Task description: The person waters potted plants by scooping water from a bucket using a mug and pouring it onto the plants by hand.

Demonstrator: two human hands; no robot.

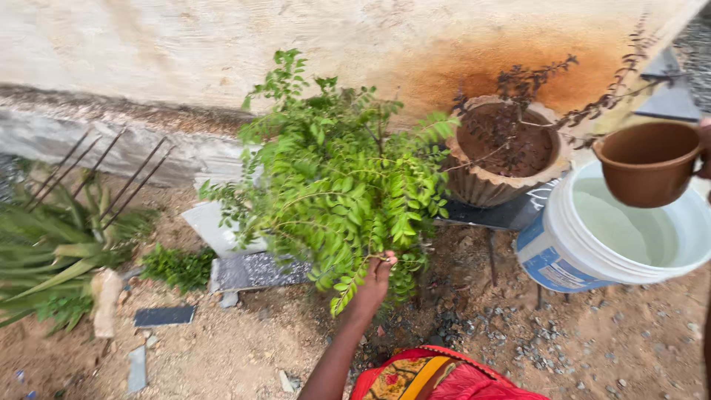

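My left hand reaches up into the lower leaves of a bushy green plant and grips a leafy branch there. At the right edge of the view, only a sliver of my right hand shows. It holds a brown plastic mug by its handle, above a white bucket that is partly filled with water. The mug hangs upright over the bucket's rim.
A ribbed clay pot with a thin dark-leaved plant stands by the stained wall. A spiky green plant and stone slabs lie at the left. The ground is sandy soil with gravel. Red patterned cloth covers my lap.
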